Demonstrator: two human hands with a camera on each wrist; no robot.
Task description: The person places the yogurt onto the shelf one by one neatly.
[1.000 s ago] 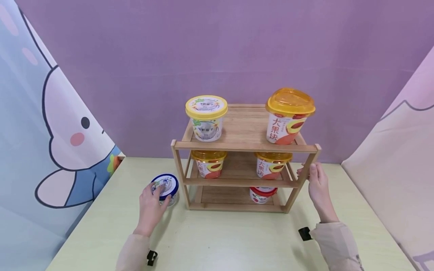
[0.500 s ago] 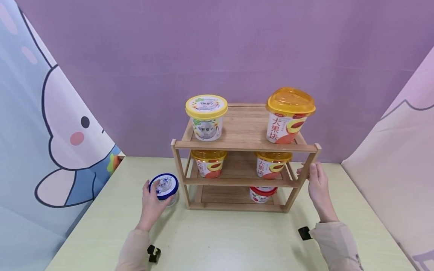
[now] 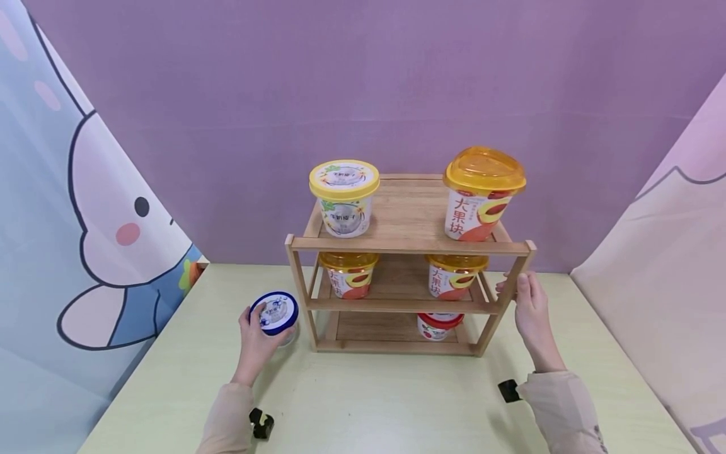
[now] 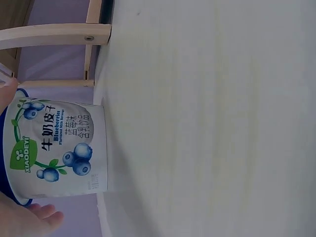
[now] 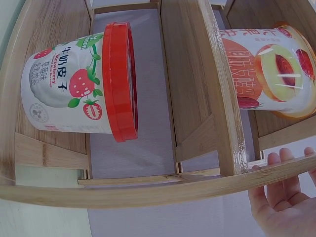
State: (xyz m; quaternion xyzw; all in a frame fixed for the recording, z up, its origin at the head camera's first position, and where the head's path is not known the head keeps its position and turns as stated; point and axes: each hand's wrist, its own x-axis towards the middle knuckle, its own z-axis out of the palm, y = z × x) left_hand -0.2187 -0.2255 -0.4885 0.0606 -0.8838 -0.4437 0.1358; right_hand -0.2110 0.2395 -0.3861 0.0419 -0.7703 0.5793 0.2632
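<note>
My left hand (image 3: 258,345) grips a white cup with a dark blue lid (image 3: 276,313) on the table, just left of the wooden rack. The thumb and fingers span the lid from opposite sides. In the left wrist view, the blueberry label of this cup (image 4: 59,143) faces the camera. At the right end of the three-tier wooden rack (image 3: 408,246), my right hand (image 3: 533,315) holds the front post, its fingers passing behind it. The right wrist view shows those fingertips (image 5: 274,159) beyond the post.
On the top shelf stand a yellow-lidded cup (image 3: 347,214) and a tall orange-lidded cup (image 3: 475,214). Orange-lidded cups (image 3: 351,282) (image 3: 452,282) occupy the middle shelf. A red-lidded strawberry cup (image 3: 435,329) sits at the bottom right. Purple cloth (image 3: 249,126) hangs behind.
My left hand has shifted from resting over the blue lid to gripping its sides, uncovering the lid's top. The cup, the rack and my right hand stay almost in place.
</note>
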